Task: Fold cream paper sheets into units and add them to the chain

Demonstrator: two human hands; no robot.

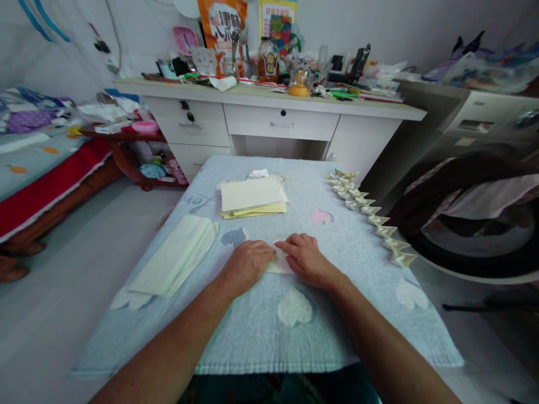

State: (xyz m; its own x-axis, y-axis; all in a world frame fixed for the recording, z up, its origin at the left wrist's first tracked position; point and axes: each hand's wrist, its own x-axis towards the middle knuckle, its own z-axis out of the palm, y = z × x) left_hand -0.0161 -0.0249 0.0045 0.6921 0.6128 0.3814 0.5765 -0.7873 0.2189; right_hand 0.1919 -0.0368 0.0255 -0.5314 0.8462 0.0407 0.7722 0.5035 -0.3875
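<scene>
A small piece of cream paper (278,267) lies flat on the blue cloth-covered table (252,342) in front of me. My left hand (251,261) has its fingers curled down on the paper's left side. From the right, my right hand (309,259) presses on the same paper, its index finger reaching toward the left fingertips and its other fingers bent. The hands hide much of the paper, so its folds are hard to make out. Beyond them sits a stack of cream and yellow paper sheets (252,194). Left of my hands lies a bundle of pale folded paper (174,255).
Folded paper pieces (370,210) stand in a row along the table's right edge. A white desk (282,120) with a cluttered top is behind the table. At right is a washing machine (475,120) with laundry in its door; a bed (54,168) is at left.
</scene>
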